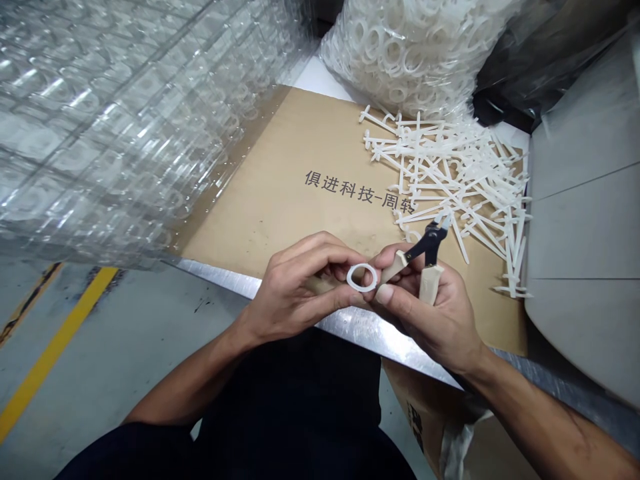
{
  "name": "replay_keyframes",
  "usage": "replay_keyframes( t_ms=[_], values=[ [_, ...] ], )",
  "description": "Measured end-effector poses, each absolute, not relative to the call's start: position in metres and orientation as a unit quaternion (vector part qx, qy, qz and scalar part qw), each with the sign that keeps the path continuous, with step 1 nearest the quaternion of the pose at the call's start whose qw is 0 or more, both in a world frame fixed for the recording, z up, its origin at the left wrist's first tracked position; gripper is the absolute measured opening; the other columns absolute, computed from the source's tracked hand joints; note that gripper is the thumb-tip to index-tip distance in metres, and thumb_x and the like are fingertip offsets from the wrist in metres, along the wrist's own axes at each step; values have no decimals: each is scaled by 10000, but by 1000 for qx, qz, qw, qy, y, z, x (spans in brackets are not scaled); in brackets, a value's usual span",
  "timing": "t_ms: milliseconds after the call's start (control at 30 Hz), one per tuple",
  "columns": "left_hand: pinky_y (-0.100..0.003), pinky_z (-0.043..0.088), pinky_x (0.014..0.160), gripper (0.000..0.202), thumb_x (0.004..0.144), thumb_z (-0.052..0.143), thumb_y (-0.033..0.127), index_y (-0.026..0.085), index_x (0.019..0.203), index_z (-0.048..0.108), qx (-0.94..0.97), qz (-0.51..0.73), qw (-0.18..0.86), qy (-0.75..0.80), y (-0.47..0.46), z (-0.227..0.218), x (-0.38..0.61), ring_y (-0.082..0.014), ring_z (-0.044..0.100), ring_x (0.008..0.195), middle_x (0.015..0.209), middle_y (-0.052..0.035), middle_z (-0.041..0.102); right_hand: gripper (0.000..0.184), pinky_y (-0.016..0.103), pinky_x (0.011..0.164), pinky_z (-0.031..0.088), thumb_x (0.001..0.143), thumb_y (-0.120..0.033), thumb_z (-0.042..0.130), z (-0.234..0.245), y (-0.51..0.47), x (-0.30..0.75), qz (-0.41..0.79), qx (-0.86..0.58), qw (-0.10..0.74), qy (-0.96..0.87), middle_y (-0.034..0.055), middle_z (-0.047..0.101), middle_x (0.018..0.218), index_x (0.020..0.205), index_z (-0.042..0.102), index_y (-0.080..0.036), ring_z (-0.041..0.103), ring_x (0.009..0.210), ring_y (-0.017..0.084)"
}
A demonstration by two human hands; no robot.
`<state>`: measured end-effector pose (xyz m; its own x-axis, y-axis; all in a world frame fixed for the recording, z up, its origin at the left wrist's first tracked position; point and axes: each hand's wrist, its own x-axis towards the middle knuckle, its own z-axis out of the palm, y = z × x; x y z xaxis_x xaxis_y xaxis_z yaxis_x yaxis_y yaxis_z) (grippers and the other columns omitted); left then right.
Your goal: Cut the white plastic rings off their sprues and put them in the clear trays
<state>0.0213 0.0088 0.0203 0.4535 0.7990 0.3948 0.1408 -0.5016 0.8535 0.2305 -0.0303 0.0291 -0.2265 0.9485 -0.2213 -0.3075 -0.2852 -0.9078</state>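
Note:
Near the front edge of the cardboard sheet, my left hand (305, 283) pinches a small white plastic ring (362, 289) between thumb and fingers. My right hand (435, 310) is closed around a pair of cutting pliers (434, 241) with cream handles and a dark head. The jaws point away from me, towards a pile of white plastic sprues (450, 173). The right thumb and fingertips meet right beside the ring; whether they also grip it I cannot tell.
Clear plastic trays (125, 120) are stacked at the left. A bag of white rings (400, 60) stands at the back. Printed cardboard (280, 180) covers the metal-edged table. A grey panel (580, 233) borders the right side. Yellow lines (65, 340) mark the floor.

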Motion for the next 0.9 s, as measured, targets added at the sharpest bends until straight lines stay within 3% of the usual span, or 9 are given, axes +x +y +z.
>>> replay_keyframes(
  t_ms=[200, 500, 900],
  values=[
    [-234, 528, 784, 294, 855, 837, 198, 150, 1115, 710, 757, 425, 390, 306, 9, 20, 22, -118, 646, 873, 996, -44, 709, 195, 253, 689, 557, 905, -210, 802, 30, -31, 229, 685, -412, 467, -377, 18, 709, 941, 1073, 706, -239, 653, 760, 129],
    [-223, 535, 784, 315, 853, 831, 164, 138, 1140, 704, 756, 441, 375, 306, 9, 17, 20, -109, 640, 884, 1007, -46, 698, 196, 305, 864, 573, 917, -160, 766, 31, -28, 231, 677, -397, 482, -389, 10, 707, 949, 1080, 697, -244, 687, 892, 162],
    [-246, 541, 744, 301, 883, 790, 166, 176, 1171, 703, 749, 442, 377, 318, 8, 14, 20, -116, 635, 849, 1018, -45, 683, 215, 351, 869, 542, 925, -142, 724, 25, -23, 239, 628, -387, 529, -419, 35, 691, 987, 1121, 697, -225, 668, 886, 186]
  ],
)
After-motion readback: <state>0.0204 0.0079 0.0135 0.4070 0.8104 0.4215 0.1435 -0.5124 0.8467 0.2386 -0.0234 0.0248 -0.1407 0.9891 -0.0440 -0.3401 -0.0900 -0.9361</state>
